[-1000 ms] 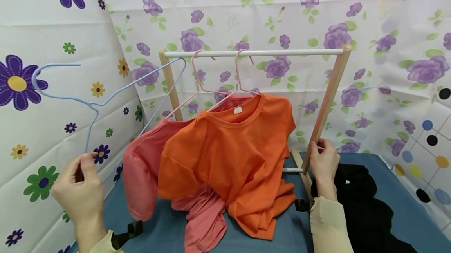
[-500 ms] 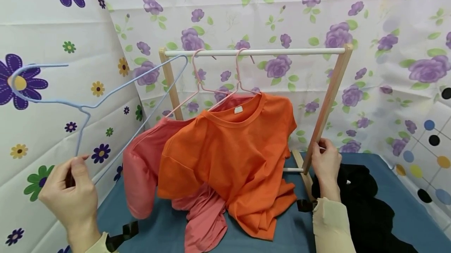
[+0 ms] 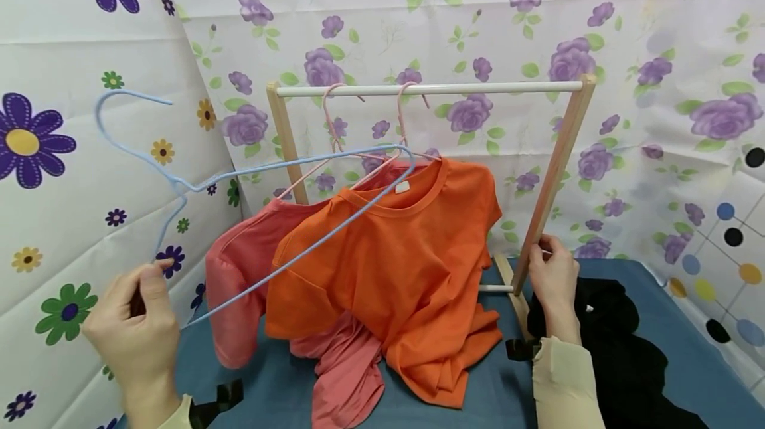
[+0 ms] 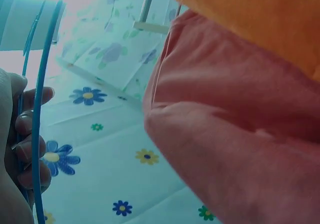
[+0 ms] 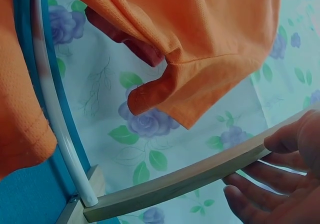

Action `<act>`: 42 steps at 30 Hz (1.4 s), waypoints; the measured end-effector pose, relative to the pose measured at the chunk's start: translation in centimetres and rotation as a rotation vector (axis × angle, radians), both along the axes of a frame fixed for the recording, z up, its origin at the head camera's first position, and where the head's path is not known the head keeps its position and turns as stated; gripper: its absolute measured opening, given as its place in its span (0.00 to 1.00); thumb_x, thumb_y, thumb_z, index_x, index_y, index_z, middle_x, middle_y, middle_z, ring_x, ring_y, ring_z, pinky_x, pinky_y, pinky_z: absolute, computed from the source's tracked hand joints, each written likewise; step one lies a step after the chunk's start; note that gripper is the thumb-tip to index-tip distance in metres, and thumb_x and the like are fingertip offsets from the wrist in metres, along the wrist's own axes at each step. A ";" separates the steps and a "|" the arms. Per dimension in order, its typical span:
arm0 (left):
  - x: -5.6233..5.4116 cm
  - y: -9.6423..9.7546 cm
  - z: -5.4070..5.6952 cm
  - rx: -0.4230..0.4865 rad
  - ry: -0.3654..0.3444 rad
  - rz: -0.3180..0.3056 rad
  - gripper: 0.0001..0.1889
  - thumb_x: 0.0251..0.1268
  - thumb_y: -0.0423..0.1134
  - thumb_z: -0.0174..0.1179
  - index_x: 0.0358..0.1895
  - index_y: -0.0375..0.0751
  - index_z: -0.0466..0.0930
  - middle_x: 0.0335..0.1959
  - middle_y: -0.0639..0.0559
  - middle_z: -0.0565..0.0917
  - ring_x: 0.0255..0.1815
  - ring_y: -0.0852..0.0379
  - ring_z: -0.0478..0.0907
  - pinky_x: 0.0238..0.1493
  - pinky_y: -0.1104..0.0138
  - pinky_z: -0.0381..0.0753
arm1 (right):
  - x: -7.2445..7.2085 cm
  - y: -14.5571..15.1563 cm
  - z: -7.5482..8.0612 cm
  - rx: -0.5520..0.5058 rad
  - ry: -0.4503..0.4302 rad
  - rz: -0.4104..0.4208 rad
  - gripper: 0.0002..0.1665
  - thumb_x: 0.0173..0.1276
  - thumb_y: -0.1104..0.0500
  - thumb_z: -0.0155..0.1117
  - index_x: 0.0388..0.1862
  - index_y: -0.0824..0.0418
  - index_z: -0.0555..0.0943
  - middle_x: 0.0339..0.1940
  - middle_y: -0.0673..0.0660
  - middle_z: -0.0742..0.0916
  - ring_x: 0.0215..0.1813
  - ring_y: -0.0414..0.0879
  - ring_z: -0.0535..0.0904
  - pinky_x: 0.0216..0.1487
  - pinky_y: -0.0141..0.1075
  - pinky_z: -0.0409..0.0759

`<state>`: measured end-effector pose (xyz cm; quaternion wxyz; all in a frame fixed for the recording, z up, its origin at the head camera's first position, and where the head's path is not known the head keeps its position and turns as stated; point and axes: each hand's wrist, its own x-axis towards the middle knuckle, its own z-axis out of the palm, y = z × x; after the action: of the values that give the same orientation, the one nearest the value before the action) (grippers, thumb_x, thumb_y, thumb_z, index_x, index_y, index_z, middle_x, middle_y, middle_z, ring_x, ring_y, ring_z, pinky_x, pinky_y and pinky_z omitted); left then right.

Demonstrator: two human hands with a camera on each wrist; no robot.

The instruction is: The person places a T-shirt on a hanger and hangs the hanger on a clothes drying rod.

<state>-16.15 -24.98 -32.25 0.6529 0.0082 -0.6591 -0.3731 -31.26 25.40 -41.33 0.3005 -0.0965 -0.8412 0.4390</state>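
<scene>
My left hand [image 3: 134,326] grips one blue hanger [image 3: 269,167] by one end, seemingly to keep its hook [image 3: 122,92] free. My right hand [image 3: 554,283] pinches one post [image 3: 554,180], presumably to steady the rack [image 3: 287,137]. Beyond the blue hanger: one orange shirt [image 3: 382,256], then one pink shirt [image 3: 236,276], on two pink hangers [image 3: 401,115], hung from one rail [image 3: 502,88].

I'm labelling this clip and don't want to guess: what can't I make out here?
Blue hanger: head view; one lower corner hidden by the left hand.
Pink garment: head view; much of it hidden behind the orange shirt.
Black garment: head view; crumpled and cut off by the bottom edge, type unclear.
White tag: head view; any print too small to read.
</scene>
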 end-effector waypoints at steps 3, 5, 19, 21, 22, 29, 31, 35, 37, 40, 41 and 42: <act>-0.7 0.4 -0.4 -0.053 0.007 -0.040 0.12 0.67 0.34 0.59 0.30 0.28 0.87 0.24 0.67 0.77 0.22 0.71 0.63 0.26 0.78 0.59 | 0.2 0.3 -0.1 0.001 -0.012 0.014 0.23 0.77 0.52 0.47 0.63 0.62 0.76 0.56 0.63 0.82 0.53 0.59 0.81 0.47 0.53 0.79; -1.0 0.7 -0.6 -0.087 0.014 -0.073 0.11 0.67 0.33 0.60 0.30 0.27 0.86 0.23 0.61 0.78 0.22 0.71 0.64 0.27 0.78 0.60 | 0.4 0.5 -0.1 0.002 -0.020 0.028 0.24 0.77 0.52 0.47 0.64 0.62 0.76 0.57 0.63 0.82 0.54 0.59 0.80 0.47 0.54 0.79; -2.0 2.3 -0.9 -0.300 -0.077 -0.125 0.11 0.67 0.38 0.63 0.36 0.30 0.86 0.20 0.43 0.76 0.24 0.71 0.61 0.29 0.82 0.61 | 0.7 0.9 -0.5 0.036 -0.058 0.132 0.26 0.78 0.51 0.47 0.69 0.60 0.71 0.60 0.65 0.80 0.56 0.61 0.78 0.51 0.56 0.77; -2.2 2.5 -0.8 -0.312 -0.081 -0.135 0.12 0.67 0.39 0.63 0.36 0.31 0.86 0.20 0.44 0.76 0.24 0.70 0.61 0.30 0.82 0.62 | 0.8 1.0 -0.1 0.066 -0.067 0.144 0.27 0.78 0.51 0.47 0.70 0.60 0.70 0.60 0.66 0.79 0.56 0.62 0.78 0.51 0.56 0.77; -2.3 2.7 -0.7 -0.320 -0.081 -0.147 0.12 0.67 0.39 0.63 0.37 0.31 0.86 0.21 0.44 0.76 0.25 0.70 0.62 0.31 0.82 0.63 | 0.9 1.1 0.2 0.088 -0.074 0.151 0.27 0.78 0.51 0.47 0.70 0.61 0.69 0.60 0.66 0.79 0.56 0.62 0.78 0.50 0.56 0.77; -3.1 3.6 -0.8 -0.394 -0.055 -0.160 0.19 0.71 0.47 0.59 0.33 0.32 0.86 0.20 0.45 0.77 0.21 0.63 0.63 0.30 0.82 0.61 | 1.7 2.6 1.6 0.301 -0.125 0.247 0.27 0.79 0.53 0.47 0.69 0.66 0.69 0.55 0.70 0.81 0.51 0.64 0.80 0.44 0.57 0.78; -3.1 3.9 -0.8 -0.413 -0.064 -0.147 0.22 0.72 0.50 0.57 0.33 0.33 0.85 0.19 0.46 0.75 0.20 0.61 0.62 0.29 0.82 0.59 | 2.0 3.5 2.0 0.377 -0.125 0.270 0.24 0.79 0.54 0.47 0.66 0.66 0.72 0.52 0.71 0.82 0.48 0.64 0.81 0.41 0.56 0.79; -3.1 4.4 -1.0 -0.426 -0.081 -0.151 0.22 0.72 0.51 0.56 0.32 0.34 0.85 0.18 0.48 0.75 0.18 0.60 0.62 0.27 0.81 0.59 | 2.4 6.0 2.6 0.509 -0.129 0.318 0.20 0.78 0.57 0.49 0.61 0.66 0.76 0.47 0.70 0.84 0.39 0.60 0.83 0.33 0.52 0.79; -3.1 4.7 -1.0 -0.433 -0.084 -0.156 0.22 0.73 0.51 0.55 0.31 0.34 0.85 0.19 0.48 0.76 0.18 0.59 0.63 0.26 0.80 0.60 | 2.6 7.5 2.8 0.570 -0.159 0.348 0.19 0.77 0.58 0.50 0.60 0.66 0.77 0.47 0.69 0.84 0.37 0.58 0.83 0.32 0.50 0.78; -3.2 5.0 -1.1 -0.446 -0.084 -0.167 0.23 0.73 0.52 0.54 0.31 0.35 0.85 0.19 0.48 0.76 0.18 0.59 0.63 0.23 0.78 0.62 | 2.8 9.8 2.9 0.646 -0.212 0.395 0.19 0.76 0.59 0.52 0.60 0.68 0.77 0.46 0.69 0.85 0.36 0.57 0.83 0.32 0.50 0.79; -3.2 5.1 -1.1 -0.451 -0.084 -0.169 0.23 0.73 0.52 0.54 0.32 0.35 0.85 0.19 0.49 0.76 0.18 0.59 0.63 0.22 0.77 0.62 | 2.9 10.5 2.9 0.668 -0.229 0.413 0.19 0.76 0.59 0.53 0.59 0.69 0.77 0.46 0.68 0.85 0.37 0.57 0.83 0.33 0.51 0.80; -3.2 5.1 -1.1 -0.458 -0.084 -0.171 0.23 0.73 0.52 0.54 0.32 0.35 0.85 0.19 0.49 0.75 0.17 0.59 0.63 0.21 0.76 0.62 | 3.0 11.1 2.9 0.692 -0.239 0.427 0.19 0.76 0.59 0.54 0.59 0.69 0.77 0.46 0.68 0.85 0.41 0.58 0.83 0.36 0.51 0.80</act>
<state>-19.39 -19.85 -33.35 0.5760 -0.1802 -0.7513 -0.2672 -28.31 36.53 -38.38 0.1179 0.1362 -0.9690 0.1689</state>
